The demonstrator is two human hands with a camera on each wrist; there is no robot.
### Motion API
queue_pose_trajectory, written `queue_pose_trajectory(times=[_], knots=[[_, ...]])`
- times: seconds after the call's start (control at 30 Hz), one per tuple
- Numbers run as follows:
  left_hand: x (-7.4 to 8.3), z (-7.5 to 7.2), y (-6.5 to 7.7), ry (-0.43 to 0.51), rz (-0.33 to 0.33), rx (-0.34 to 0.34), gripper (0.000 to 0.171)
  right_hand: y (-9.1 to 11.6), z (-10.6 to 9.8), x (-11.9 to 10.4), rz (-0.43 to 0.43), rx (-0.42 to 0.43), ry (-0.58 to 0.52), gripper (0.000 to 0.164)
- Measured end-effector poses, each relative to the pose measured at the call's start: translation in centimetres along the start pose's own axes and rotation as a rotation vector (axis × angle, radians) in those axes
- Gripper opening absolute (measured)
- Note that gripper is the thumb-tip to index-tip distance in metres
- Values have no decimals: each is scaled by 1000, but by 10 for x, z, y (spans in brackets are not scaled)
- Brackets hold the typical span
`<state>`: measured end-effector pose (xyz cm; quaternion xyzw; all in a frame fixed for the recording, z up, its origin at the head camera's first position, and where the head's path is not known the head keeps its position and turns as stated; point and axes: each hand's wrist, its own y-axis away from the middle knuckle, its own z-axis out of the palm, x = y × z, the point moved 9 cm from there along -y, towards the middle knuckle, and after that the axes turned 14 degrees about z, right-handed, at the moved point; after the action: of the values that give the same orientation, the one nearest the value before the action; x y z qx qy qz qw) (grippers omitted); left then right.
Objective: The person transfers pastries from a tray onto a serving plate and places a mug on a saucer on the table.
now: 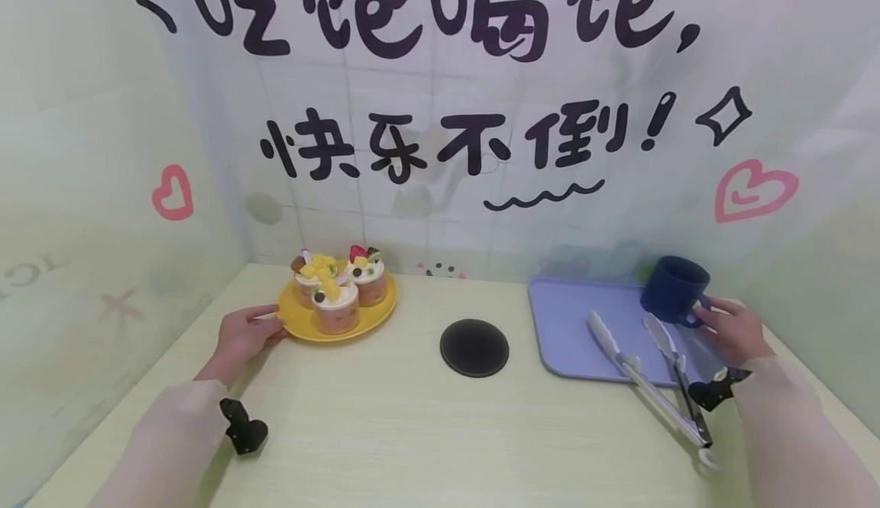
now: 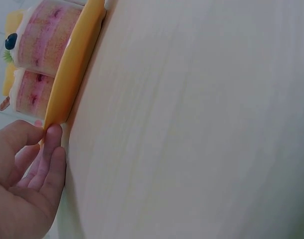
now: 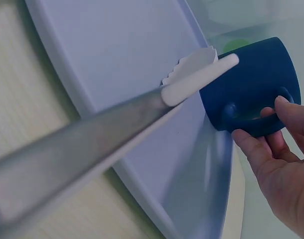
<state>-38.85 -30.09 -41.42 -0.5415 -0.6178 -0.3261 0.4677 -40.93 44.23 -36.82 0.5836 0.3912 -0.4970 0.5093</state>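
My left hand [image 1: 249,334] pinches the left rim of a yellow plate [image 1: 380,319], thumb above and fingers below in the left wrist view. Three dessert cups [image 1: 336,317] with cream and fruit stand on the plate. On the right, my right hand [image 1: 739,330] grips the handle of a dark blue mug [image 1: 670,292] at the back right of a lavender tray [image 1: 565,325]. In the right wrist view the mug [image 3: 256,74] is tilted over the tray's edge, thumb and fingers at its handle. Metal tongs [image 1: 653,393] with pale tips lie spread across the tray's front edge.
A round black coaster [image 1: 474,348] lies mid-table between plate and tray. The tongs' handle end sticks out past the tray toward the front of the pale wooden table [image 1: 440,439]. A printed curtain [image 1: 426,225] with lettering hangs right behind the table, with more sheeting at both sides.
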Motion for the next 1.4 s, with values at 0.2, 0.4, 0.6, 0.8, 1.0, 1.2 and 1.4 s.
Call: queue_pose_trajectory(times=[0.2,0.4,0.6,0.8,1.0,1.2,1.4], knots=[[0,-1,4,-12,12,-13,50,-1,4,0,10,1,-42,28],[-2,-1,3,-11,24,-15,50,4,5,-3,25,32,-46,29],[-1,0,2,-4,20,-12,51,8,2,-5,59,85,-13,42],[0,2,2,11,12,-18,51,12,-1,-4,81,46,-79,25],[2,2,1,7,9,-16,51,19,-2,-10,41,1,-29,30],[4,3,0,7,8,-18,52,25,-4,-12,35,-20,-18,36],[5,3,1,-14,15,-24,52,32,-6,-15,54,8,41,35]])
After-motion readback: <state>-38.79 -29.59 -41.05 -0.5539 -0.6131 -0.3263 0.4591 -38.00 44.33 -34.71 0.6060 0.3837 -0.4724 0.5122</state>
